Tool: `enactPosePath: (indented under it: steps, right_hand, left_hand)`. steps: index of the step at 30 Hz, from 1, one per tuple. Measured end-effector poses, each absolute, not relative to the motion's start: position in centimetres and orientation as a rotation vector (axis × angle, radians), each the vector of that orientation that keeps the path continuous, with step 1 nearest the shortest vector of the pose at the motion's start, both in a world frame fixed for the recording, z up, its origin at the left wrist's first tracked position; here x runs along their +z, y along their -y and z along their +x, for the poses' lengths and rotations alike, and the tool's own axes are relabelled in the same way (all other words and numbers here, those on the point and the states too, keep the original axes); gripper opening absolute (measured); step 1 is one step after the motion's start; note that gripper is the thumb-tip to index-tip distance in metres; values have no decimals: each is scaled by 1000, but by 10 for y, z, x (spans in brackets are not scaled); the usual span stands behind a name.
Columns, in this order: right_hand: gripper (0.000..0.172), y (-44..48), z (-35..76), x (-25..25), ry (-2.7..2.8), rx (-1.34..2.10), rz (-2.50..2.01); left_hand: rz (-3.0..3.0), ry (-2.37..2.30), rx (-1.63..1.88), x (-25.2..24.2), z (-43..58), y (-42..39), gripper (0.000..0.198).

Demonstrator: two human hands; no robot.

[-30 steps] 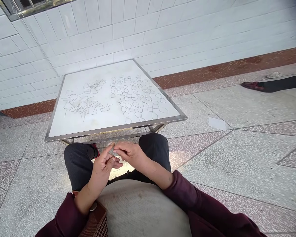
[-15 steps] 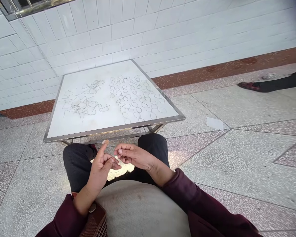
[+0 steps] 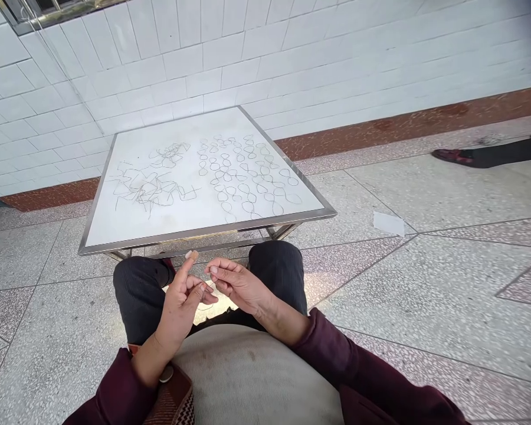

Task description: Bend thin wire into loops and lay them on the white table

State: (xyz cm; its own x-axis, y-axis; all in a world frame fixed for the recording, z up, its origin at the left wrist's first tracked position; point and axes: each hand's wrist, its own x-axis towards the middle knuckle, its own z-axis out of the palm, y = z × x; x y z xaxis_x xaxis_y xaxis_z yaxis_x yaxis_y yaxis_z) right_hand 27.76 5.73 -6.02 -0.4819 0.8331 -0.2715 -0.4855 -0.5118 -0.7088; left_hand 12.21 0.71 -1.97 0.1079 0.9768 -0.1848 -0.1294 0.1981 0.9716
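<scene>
The white-topped table (image 3: 115,231) is standing just past the knees. Tangled loose strands (image 3: 148,190) are lying toward its L edge, w/ a smaller clump nearer the far edge; the looped strands (image 3: 243,174), many in fig.-8 form w/ 2 loops, are filling the half toward the R edge. The 2 hands are working over the lap, off the table's near edge. The L hand (image 3: 178,304) is half curling, forefinger pointing up, thumb pressing on the middle finger, apparently pinching 1 thin strand (image 3: 206,307), which is curving below the fingers. The R hand (image 3: 243,287) is bringing thumb & forefinger together just beside it, other fingers curling in; can't tell if it's gripping anything.

For good handling, the L pinch should prob. be staying firm while the R fingertips are guiding in small, gentle moves, as wire this thin could be springing or kinking.

Hard to make out: another person's dark-clad leg (image 3: 508,151) is running off the R side of view; the table's legs are mostly hiding under the top; individual strands are blurring together in the tangle; the held strand's ends & path btwn the hands aren't showing, nor is its exact material.
</scene>
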Motion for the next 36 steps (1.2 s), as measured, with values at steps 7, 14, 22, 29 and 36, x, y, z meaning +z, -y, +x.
enactPosePath:
  steps: [7,14,22,29,36]
  right_hand:
    - [27,-58,284,-58,720,2156,-764]
    - [26,-55,275,-61,740,2046,-754]
    - [21,-56,273,-55,1039,1844,-794]
    - [22,-58,274,-60,1140,1755,-825]
    - [23,-59,277,-62,1232,1667,-889]
  left_hand:
    - [981,-1134,1103,-19,120,-7,73]
    - [972,-1145,1131,-18,120,-8,73]
    - [950,-1160,1114,-25,118,-10,66]
    - [978,-1145,1056,-28,116,-11,58]
    - [927,-1083,1093,-35,114,-9,55]
